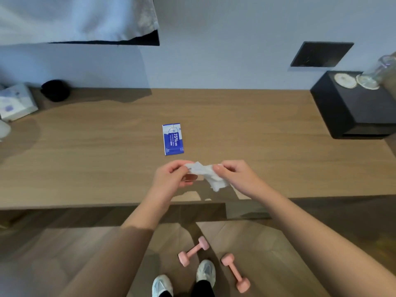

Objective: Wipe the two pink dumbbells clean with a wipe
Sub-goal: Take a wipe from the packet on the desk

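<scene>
Nearest is a floor of light brown wood planks (267, 254), w/ two pale grey sport shoes (206, 270) standing on it. The two small pink dumbbells lie on this floor, not on the desk. The left pink dumbbell (193, 251) is just in front of the shoes, its far end pointing right. The right pink dumbbell (235, 272) is just right of the right shoe, its near end pointing right. They are near each other but apart, and no hand touches them.

Next comes the near edge of a long brown wooden desk (85, 168). Both hands are over its near part, forearms bare. The left hand (171, 175) pinches the left end of a crumpled white wipe (205, 172) btw thumb and fingertips. The right hand (235, 174) pinches the right end the same way. A loose part of the wipe hangs below the right hand.

Farther, approx. at the desk centre, a blue and white sachet (173, 139) marked "75%" lies flat. At far left are a white tissue pack (17, 101) and a black round object (55, 90). At far right is a black box (351, 108) w/ round coasters (345, 80) and a clear glass (379, 69) on top. Behind is a pale blue-grey wall (214, 50) w/ a dark square panel (321, 54).
</scene>
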`<state>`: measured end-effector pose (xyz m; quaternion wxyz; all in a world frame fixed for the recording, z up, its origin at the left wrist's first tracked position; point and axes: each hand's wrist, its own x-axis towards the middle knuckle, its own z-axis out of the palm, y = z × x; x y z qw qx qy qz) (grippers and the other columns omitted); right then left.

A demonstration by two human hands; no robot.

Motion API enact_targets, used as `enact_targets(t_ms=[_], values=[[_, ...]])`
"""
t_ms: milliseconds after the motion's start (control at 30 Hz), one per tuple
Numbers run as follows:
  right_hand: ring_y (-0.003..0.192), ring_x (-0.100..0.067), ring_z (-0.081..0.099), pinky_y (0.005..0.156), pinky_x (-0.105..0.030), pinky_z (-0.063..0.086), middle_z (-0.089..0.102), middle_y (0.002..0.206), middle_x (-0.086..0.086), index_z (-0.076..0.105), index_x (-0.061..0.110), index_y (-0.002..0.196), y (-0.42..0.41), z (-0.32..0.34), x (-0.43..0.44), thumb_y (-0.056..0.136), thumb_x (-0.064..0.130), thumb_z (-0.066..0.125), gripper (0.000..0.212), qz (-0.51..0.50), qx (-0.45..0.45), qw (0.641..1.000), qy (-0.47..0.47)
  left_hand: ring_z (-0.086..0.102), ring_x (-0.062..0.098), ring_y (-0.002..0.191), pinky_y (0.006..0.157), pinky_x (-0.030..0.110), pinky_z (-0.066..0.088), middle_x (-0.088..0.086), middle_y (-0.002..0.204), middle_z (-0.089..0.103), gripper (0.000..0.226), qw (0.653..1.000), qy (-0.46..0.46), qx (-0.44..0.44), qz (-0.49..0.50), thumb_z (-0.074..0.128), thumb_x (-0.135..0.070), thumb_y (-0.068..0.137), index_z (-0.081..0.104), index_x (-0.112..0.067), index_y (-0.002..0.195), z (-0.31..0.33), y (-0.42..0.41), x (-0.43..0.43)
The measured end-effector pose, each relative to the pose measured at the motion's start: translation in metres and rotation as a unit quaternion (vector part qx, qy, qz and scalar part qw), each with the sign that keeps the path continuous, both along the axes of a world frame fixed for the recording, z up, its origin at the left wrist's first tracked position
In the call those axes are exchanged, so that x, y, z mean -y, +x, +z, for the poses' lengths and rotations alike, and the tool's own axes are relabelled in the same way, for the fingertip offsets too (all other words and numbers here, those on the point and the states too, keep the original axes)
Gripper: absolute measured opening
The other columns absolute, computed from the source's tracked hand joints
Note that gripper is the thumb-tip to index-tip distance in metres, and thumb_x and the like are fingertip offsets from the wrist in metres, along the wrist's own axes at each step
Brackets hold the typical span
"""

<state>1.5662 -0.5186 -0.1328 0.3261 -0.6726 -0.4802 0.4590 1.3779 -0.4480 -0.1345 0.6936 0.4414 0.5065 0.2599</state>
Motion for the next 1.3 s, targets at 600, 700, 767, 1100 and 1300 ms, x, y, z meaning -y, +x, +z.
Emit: enact_targets(t_ms=[600, 700, 767, 1100, 1300], values=[[0.069, -0.003, 0.055, 0.065, -0.022, 0.042, 0.064, 0.071, 0.012, 0.069, 0.026, 0.076, -0.150, -0.024, 0.149, 0.095, 0.017, 0.059, 0.023, -0.130, -0.040, 0.991, 0.008, 0.074, 0.027, 0.082, 0.066, 0.034, 0.058, 0.011, 0.096, 0.074, 0.034, 0.987, -0.123, 0.011, -0.106, 0.053, -0.041, 0.096, 0.061, -0.012, 0.112, -0.013, -0.113, 0.112], [0.072, -0.011, 0.055, 0.066, -0.033, 0.043, 0.066, 0.078, -0.008, 0.070, 0.018, 0.080, -0.162, -0.040, 0.157, 0.095, 0.020, 0.058, 0.020, -0.165, -0.052, 0.985, -0.012, 0.073, 0.018, 0.080, 0.067, 0.032, 0.059, 0.003, 0.100, 0.074, 0.054, 0.979, -0.094, -0.062, -0.167, 0.059, -0.061, 0.082, 0.063, -0.017, 0.113, -0.031, -0.120, 0.131], [0.069, -0.010, 0.053, 0.065, -0.030, 0.042, 0.064, 0.074, -0.006, 0.070, 0.010, 0.081, -0.165, -0.052, 0.160, 0.095, 0.019, 0.058, 0.021, -0.170, -0.048, 0.984, -0.019, 0.073, 0.013, 0.077, 0.066, 0.029, 0.059, 0.002, 0.098, 0.074, 0.040, 0.973, -0.076, -0.126, -0.178, 0.068, -0.045, 0.084, 0.061, -0.016, 0.110, -0.045, -0.119, 0.143], [0.090, -0.024, 0.068, 0.081, -0.040, 0.058, 0.068, 0.108, -0.019, 0.066, 0.003, 0.107, -0.144, -0.146, 0.192, 0.104, 0.035, 0.039, 0.041, -0.233, -0.162, 0.947, -0.152, 0.064, 0.027, 0.112, 0.096, 0.051, 0.051, 0.007, 0.124, 0.064, 0.028, 0.987, -0.125, -0.053, -0.085, 0.048, -0.021, 0.102, 0.056, -0.010, 0.126, -0.122, -0.107, 0.192], [0.097, -0.020, 0.071, 0.079, -0.035, 0.060, 0.073, 0.109, -0.004, 0.066, 0.017, 0.115, -0.121, -0.248, 0.235, 0.092, 0.051, 0.055, 0.042, -0.258, -0.276, 0.905, -0.195, 0.069, 0.017, 0.093, 0.077, 0.035, 0.060, 0.000, 0.101, 0.071, 0.017, 0.986, -0.086, -0.125, -0.061, 0.050, -0.020, 0.100, 0.064, -0.015, 0.109, -0.230, -0.078, 0.236]])
